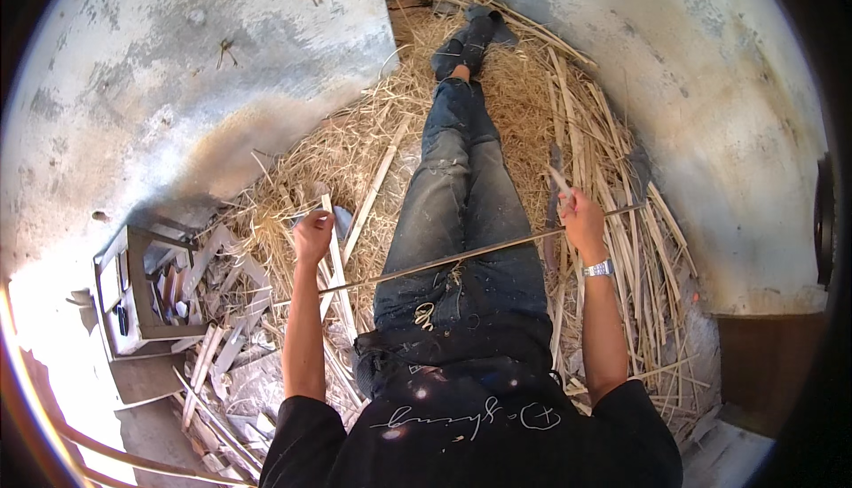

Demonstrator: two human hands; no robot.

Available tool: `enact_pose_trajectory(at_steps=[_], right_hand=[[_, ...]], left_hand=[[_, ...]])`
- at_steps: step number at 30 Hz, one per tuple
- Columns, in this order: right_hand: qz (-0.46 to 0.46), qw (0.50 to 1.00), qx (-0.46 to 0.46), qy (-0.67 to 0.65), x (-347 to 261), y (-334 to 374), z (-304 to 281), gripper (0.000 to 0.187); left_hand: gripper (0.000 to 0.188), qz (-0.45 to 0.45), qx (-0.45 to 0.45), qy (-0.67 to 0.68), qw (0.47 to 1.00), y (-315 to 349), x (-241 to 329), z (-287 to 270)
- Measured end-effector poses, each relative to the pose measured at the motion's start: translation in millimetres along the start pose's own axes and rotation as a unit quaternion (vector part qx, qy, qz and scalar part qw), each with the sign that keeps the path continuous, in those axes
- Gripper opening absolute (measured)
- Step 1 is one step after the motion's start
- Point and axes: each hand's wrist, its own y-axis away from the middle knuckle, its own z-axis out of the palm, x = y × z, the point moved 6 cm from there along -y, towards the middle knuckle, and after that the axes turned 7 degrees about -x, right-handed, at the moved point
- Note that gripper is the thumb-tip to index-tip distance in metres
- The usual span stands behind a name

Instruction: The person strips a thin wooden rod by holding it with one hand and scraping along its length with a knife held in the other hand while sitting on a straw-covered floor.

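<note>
A long thin brown strip (470,255), perhaps bamboo, lies slantwise across my thighs, its right end reaching past my right wrist. My right hand (581,224) is closed around a short pale stick-like piece (559,181) that points up and away; its exact kind does not show. The hand is just over the strip, and I cannot tell whether it touches it. My left hand (313,236) is raised beyond the strip's left end, fingers curled and pinched together. Whatever is between those fingertips is too small to make out.
Straw-like shavings (373,146) cover the floor around my outstretched legs (453,195). Long pale slats (621,248) are heaped along my right side. A small wooden stool-like frame (133,288) stands at left among offcuts. Worn walls (710,89) close in on both sides.
</note>
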Motion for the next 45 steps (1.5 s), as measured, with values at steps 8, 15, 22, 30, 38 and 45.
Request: enact_pose_trajectory(at_steps=[8,15,22,30,38,45], right_hand=[[-0.073,0.986,0.107,0.105,31.8,9.6,16.9,0.011],[-0.023,0.978,0.191,0.086,-31.2,-38.7,-73.4,0.02],[-0.129,0.956,0.261,-0.045,-73.4,-24.1,-68.4,0.027],[-0.014,0.975,-0.108,-0.192,-70.8,20.9,17.4,0.031],[-0.251,0.959,0.099,-0.091,-131.7,25.8,-8.9,0.023],[-0.298,0.946,0.129,-0.016,-153.3,13.2,-21.5,0.022]], left_hand=[[0.035,0.046,-0.155,0.057,0.985,22.9,34.8,10.6],[0.053,0.046,-0.543,0.033,0.838,118.9,132.7,13.4],[0.042,0.135,-0.35,0.019,0.927,176.5,180.4,1.0],[0.034,0.151,-0.261,0.081,0.95,202.0,160.6,-2.4],[0.026,0.112,-0.251,0.15,0.95,198.8,197.6,-6.2],[0.023,0.181,-0.182,0.161,0.953,197.2,215.2,-2.2]])
